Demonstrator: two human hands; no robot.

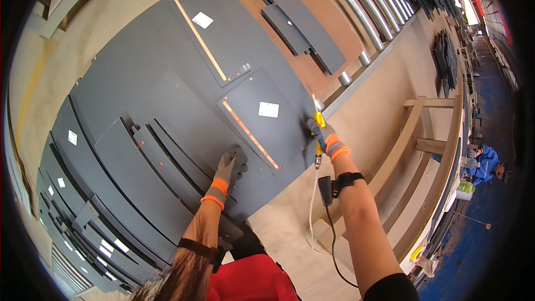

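My right hand (327, 138), in a grey glove with an orange cuff, is closed around a yellow air blow gun (319, 120). Its nozzle points away from me, past the right edge of the dark grey panels. A pale air hose (312, 206) hangs from the gun's lower fitting. My left hand (233, 163), gloved alike, lies on a large dark grey panel (195, 111) with its fingers loosely apart. Just beyond it is a smaller grey panel (259, 106) with a white label (268, 110) and a copper-coloured strip (251, 134).
Another labelled panel (223, 39) lies farther off. Grey strips (304, 28) rest on a brown board (345, 44) beside a roller conveyor (362, 11). More panels (83, 189) are stacked at left. A wooden frame (418, 150) stands at right; a person in blue (487, 164) is beyond it.
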